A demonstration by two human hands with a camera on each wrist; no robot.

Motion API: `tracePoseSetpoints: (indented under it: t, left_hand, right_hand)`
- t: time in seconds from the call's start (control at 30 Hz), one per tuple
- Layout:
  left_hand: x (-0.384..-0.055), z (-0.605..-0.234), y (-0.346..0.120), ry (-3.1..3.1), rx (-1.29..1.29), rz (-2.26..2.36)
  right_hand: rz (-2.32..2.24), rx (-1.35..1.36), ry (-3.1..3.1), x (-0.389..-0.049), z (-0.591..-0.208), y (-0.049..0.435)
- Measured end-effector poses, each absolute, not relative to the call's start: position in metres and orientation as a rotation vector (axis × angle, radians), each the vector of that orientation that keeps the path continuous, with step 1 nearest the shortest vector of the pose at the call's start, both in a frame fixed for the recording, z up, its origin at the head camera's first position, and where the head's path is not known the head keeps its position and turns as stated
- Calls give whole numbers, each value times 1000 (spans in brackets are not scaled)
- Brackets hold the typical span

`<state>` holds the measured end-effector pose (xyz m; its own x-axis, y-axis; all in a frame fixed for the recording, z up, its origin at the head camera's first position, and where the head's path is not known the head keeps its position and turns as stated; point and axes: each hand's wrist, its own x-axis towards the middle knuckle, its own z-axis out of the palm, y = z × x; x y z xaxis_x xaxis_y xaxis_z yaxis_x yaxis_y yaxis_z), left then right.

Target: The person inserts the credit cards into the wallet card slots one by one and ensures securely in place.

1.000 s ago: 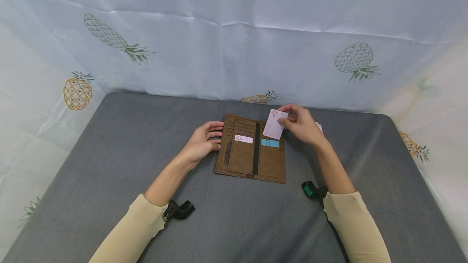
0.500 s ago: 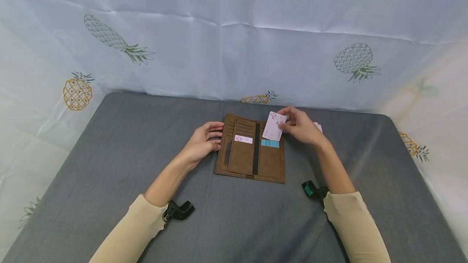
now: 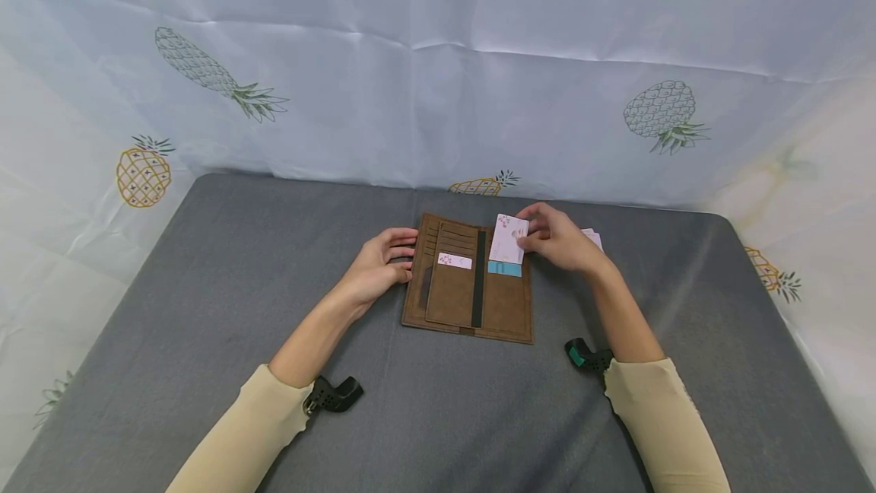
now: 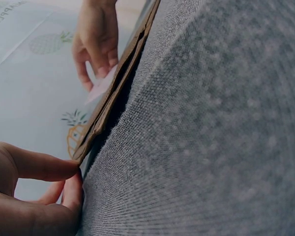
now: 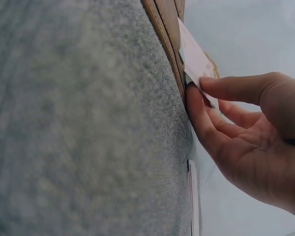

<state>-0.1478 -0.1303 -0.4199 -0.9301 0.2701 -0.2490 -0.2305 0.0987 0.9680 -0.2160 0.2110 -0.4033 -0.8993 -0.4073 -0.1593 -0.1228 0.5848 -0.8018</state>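
Observation:
A brown wallet point(image 3: 506, 310) lies unfolded on the grey table, a dark strip down its middle. My left hand point(image 3: 376, 265) holds its left edge; in the left wrist view the thumb and fingers point(image 4: 49, 167) meet at the wallet's edge. My right hand point(image 3: 561, 238) pinches a pale pink card point(image 3: 506, 238) with a flower print between thumb and fingers, over the right half's upper slots. The card's lower end meets a blue card point(image 3: 504, 268) showing from a slot; whether it is inside a slot I cannot tell. Another flowered card point(image 3: 455, 260) sticks out of a left-half slot.
More pale cards point(image 3: 592, 237) lie on the table behind my right hand, partly hidden by it. A grey cloth point(image 3: 438, 417) covers the table. At its far edge hangs a white curtain point(image 3: 342, 112) printed with pineapples. Black wrist cameras point(image 3: 338, 394) sit at both sleeves.
My right hand has brought the card slightly down and to the left, and straightened it, so its lower end now reaches the blue card. My left hand and the wallet have stayed put.

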Motion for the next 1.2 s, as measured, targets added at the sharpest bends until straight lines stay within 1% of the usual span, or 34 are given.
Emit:
tracePoseSetpoints:
  t: [0.27,1.2]
  left_hand:
    - [-148,-420,-130,2020,36,1892]
    - [-148,-420,-130,2028,40,1884]
  right_hand:
    - [-1190,-496,2526,-217,-405,212]
    - [-1108,-547,2451,-213,-401,211]
